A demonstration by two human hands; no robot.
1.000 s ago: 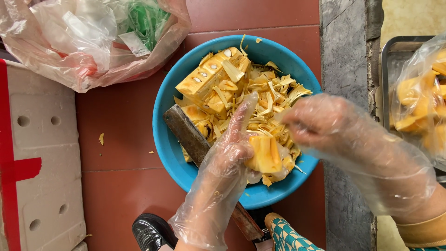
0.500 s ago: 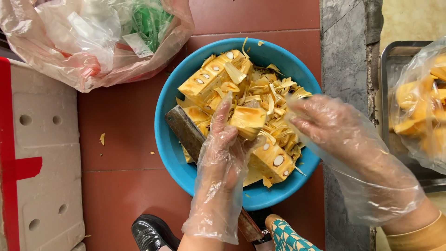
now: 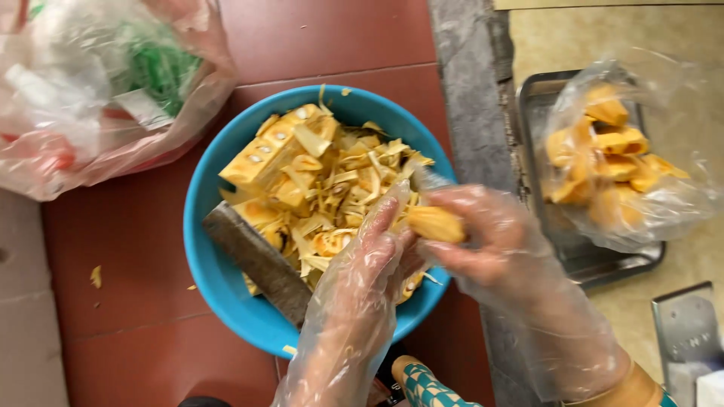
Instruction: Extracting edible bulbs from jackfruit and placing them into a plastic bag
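1. Half a second ago both gloved hands were pressed down among the scraps; now they are raised together over the bowl's right side, with a single yellow jackfruit pod (image 3: 436,224) pulled free between them.
2. The right hand (image 3: 498,249) grasps the pod, fingers curled around its far end. The left hand (image 3: 369,260) has its fingertips closed against the pod's near end, pinching at the pale fibres that cling there.
3. Judging by this, one bulb has just been separated from the rind and stringy rags, and the hands seem to be stripping its last strands.
4. The blue plastic bowl (image 3: 226,301) sits on a red tiled floor (image 3: 136,301). It holds a heap of jackfruit scraps (image 3: 317,188): thin, pale yellow ribbons, limp and tangled, and blocky wedges of core with cut faces.
5. A slab of rough grey-brown rind (image 3: 256,260) leans against the bowl's near-left wall.
6. Both gloves are thin, clear, crinkled film, loose at the wrists.
7. To the right, past a grey stone kerb (image 3: 471,98), a metal tray (image 3: 603,260) carries a clear plastic bag of cleaned pods (image 3: 611,162), smooth, plump and deeper orange-yellow.
8. A pinkish translucent bag of rubbish (image 3: 98,98) slumps at the upper left.
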